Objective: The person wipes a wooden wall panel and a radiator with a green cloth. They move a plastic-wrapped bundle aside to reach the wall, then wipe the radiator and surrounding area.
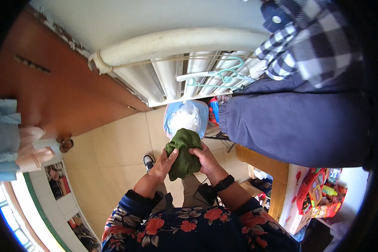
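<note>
Both hands hold a bunched dark green cloth [185, 154] in front of the body. My left hand [163, 163] grips its left side, thumb on top; my right hand [206, 158] grips its right side, thumb also on top. The fingers beneath the cloth are hidden. Just beyond the cloth, a clear plastic bag [186, 118] with white contents rests on a light blue stool or chair seat [204, 110]. A pale green and white clothes hanger [208, 75] hangs from a cord in front of the white radiator [173, 78].
Dark blue trousers [289, 126] and a black-and-white checked garment [327, 41] hang at the right. Below them, a red basket [306, 192] holds packets on a table. A brown door [63, 85] stands at the left, with tiled floor [116, 151] below and light-coloured clothes [3, 135] at the far left.
</note>
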